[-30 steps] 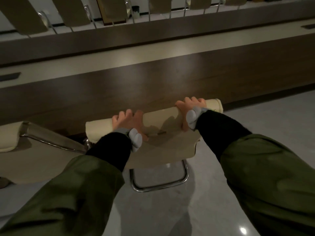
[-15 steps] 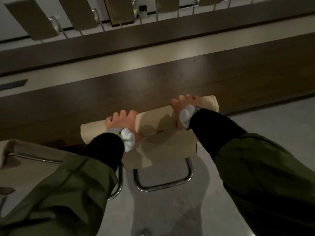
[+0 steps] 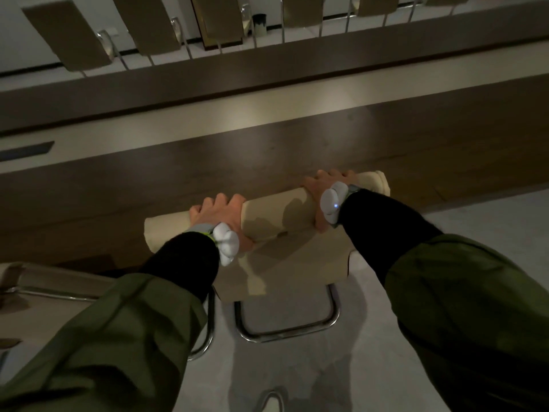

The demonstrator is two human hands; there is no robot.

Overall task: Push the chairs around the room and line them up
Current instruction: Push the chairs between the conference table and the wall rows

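Note:
A cream chair (image 3: pixel 276 260) with a rolled top edge and a chrome loop base stands in front of me, its back toward me and its front under the long dark table (image 3: pixel 297 144). My left hand (image 3: pixel 221 217) grips the left part of the backrest's top roll, fingers curled over it. My right hand (image 3: pixel 323 191) grips the right part of the same roll. A second cream chair (image 3: pixel 44 292) sits close at the left, partly hidden by my left sleeve.
Across the table a row of several tan chairs (image 3: pixel 68 40) lines the far side. Pale tiled floor (image 3: pixel 475 215) lies to the right of the chair. A small dark bin (image 3: pixel 259 23) stands by the far wall.
The chair has slid forward against the table with both hands still gripping its top. The neighbouring left chair has dropped lower and further left in view.

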